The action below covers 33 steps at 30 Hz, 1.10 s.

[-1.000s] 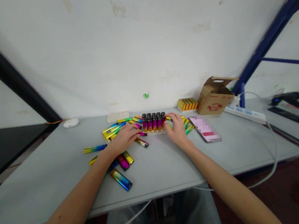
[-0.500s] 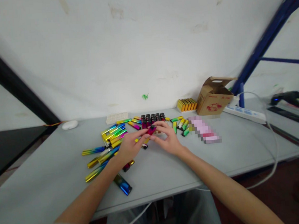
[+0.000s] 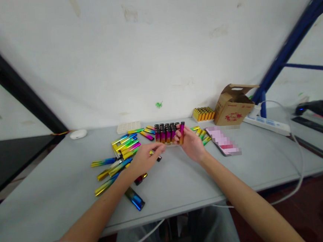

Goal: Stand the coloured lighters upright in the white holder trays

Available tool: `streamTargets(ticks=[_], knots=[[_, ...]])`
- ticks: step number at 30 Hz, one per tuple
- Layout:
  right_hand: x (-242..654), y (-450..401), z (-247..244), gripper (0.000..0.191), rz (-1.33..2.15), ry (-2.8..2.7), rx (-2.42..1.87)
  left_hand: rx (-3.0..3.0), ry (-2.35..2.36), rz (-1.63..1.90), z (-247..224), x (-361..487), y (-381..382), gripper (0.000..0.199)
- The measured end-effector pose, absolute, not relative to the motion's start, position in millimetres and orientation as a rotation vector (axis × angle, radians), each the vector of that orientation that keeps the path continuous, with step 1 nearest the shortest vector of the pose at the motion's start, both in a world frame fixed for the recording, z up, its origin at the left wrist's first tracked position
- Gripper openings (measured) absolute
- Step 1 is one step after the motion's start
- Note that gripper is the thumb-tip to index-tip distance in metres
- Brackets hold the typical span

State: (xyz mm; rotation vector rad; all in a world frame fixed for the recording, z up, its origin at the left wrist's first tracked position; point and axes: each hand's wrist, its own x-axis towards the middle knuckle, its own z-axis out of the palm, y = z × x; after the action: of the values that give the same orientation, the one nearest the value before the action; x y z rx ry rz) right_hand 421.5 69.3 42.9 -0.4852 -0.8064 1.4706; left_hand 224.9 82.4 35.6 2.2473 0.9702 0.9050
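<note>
Upright in my right hand (image 3: 193,144) is a shiny purple-and-gold tube (image 3: 182,132) with a dark top end, gripped between thumb and fingers. Just left of it, rows of similar black-topped tubes (image 3: 165,133) stand close together in a pale tray (image 3: 173,145). My left hand (image 3: 147,157) is by the tray's front left, its fingers drawn together; whether anything is between them I cannot make out. Beside and beneath that hand lie many loose metallic tubes (image 3: 130,149) in yellow, green, blue and pink. A blue-and-gold one (image 3: 135,198) lies closest to the table's front edge.
A block of orange-yellow tubes (image 3: 204,114) stands by the wall, beside an open cardboard box (image 3: 233,106). Right of my right hand lie green-yellow tubes (image 3: 203,134) and a phone (image 3: 223,141). Farther out are a power strip (image 3: 268,123), an empty pale tray (image 3: 128,127) and a white case (image 3: 78,134).
Both hands were together on the tube. My right hand has carried it up and to the right, turning it upright, while my left hand has let go and stays lower left.
</note>
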Motion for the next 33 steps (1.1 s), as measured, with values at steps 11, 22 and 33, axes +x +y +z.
streamTargets(ticks=[11, 22, 33], knots=[[438, 60, 51, 0.027, 1.908, -0.857, -0.413, 2.248, 0.971, 0.914, 37, 222, 84, 0.033], [445, 58, 53, 0.058, 2.123, -0.889, -0.304, 2.303, 0.942, 0.934, 33, 219, 87, 0.035], [440, 65, 46, 0.065, 1.974, -0.925, -0.471, 2.357, 0.955, 0.888, 30, 218, 87, 0.039]])
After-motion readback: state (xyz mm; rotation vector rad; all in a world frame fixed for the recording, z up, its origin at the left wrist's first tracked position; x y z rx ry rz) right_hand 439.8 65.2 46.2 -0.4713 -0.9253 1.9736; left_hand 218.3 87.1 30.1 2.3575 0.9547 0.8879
